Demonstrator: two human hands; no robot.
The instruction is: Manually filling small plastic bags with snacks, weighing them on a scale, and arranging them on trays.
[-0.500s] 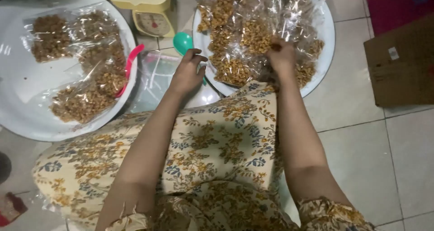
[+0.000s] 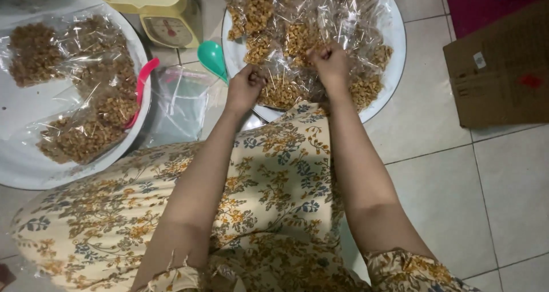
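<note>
A round white tray [image 2: 394,52] at the top centre holds several clear plastic bags of brown snack pieces. My left hand [image 2: 246,86] and my right hand [image 2: 329,63] both grip the top of one snack bag [image 2: 286,89] lying at the tray's near edge. The fingers of both hands are closed on its clear plastic. My forearms reach out over my yellow flowered skirt [image 2: 269,183].
A second white tray [image 2: 17,166] at the left carries several filled snack bags [image 2: 86,138] and a pink clip [image 2: 140,86]. A yellow kitchen scale [image 2: 163,18], a green scoop [image 2: 211,56] and empty clear bags [image 2: 177,100] lie between the trays. A cardboard box [image 2: 503,69] sits at the right on the tiled floor.
My left hand has moved from above the empty bags onto the tray's snack bag and closed on it. My right hand has drawn in and closed. The view has shifted a little.
</note>
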